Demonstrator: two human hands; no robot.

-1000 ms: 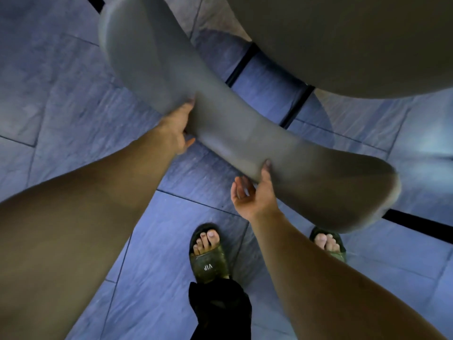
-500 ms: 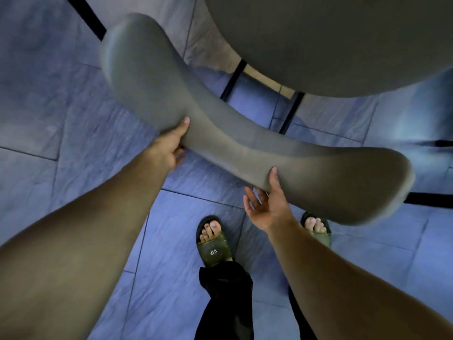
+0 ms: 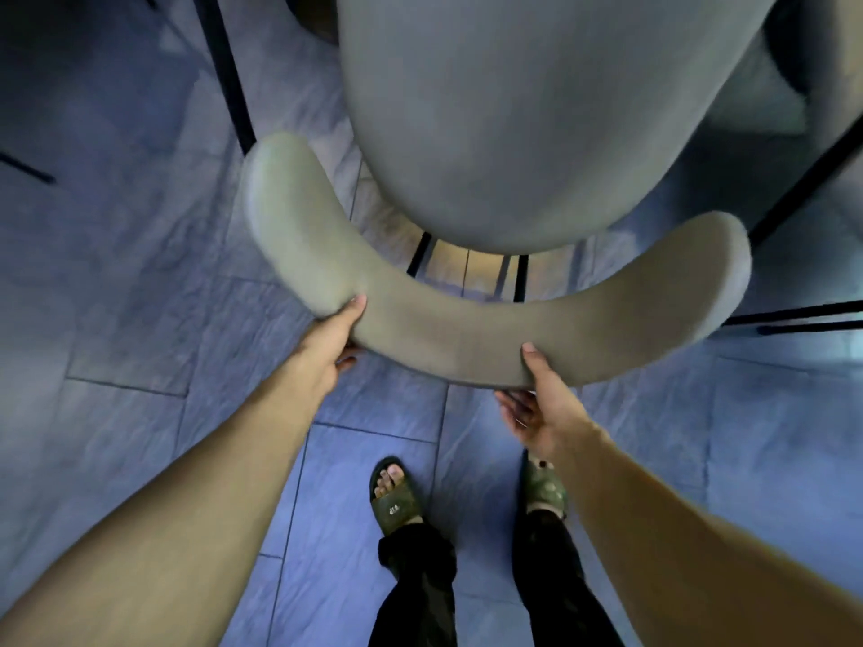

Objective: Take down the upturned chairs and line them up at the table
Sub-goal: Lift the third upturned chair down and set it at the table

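While left hand (image 3: 327,340) and right hand (image 3: 541,399) pinch the chair backrest (image 3: 467,329), a black leg (image 3: 520,280) at frame centre could strike the sandalled feet (image 3: 397,497).

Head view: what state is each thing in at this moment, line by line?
Chair: upright, seat facing up, black legs reaching down to the tiled floor.
Curved backrest: held from behind by both hands.
Left hand: gripping the backrest, thumb on top.
Right hand: gripping the backrest, thumb on top, fingers underneath.
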